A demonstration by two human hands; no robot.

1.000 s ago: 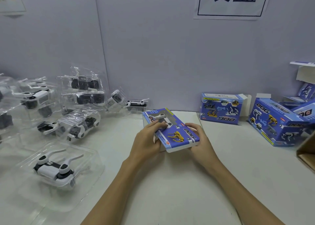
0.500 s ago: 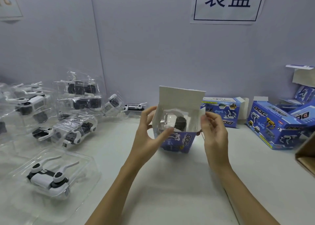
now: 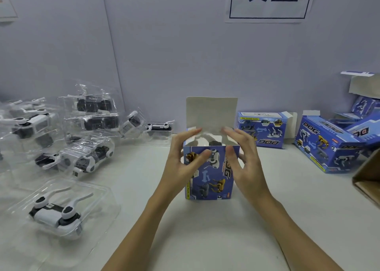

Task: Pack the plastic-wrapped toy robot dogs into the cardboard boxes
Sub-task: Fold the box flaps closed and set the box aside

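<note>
My left hand [image 3: 183, 164] and right hand [image 3: 243, 159], fingers spread, steady the upright box [image 3: 209, 176], flap [image 3: 211, 112] raised; risk: side tabs crumpling onto the dog [image 3: 213, 143] when folded.

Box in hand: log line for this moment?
box upright, lid open | toy inside | left hand, right hand at side flaps
</note>
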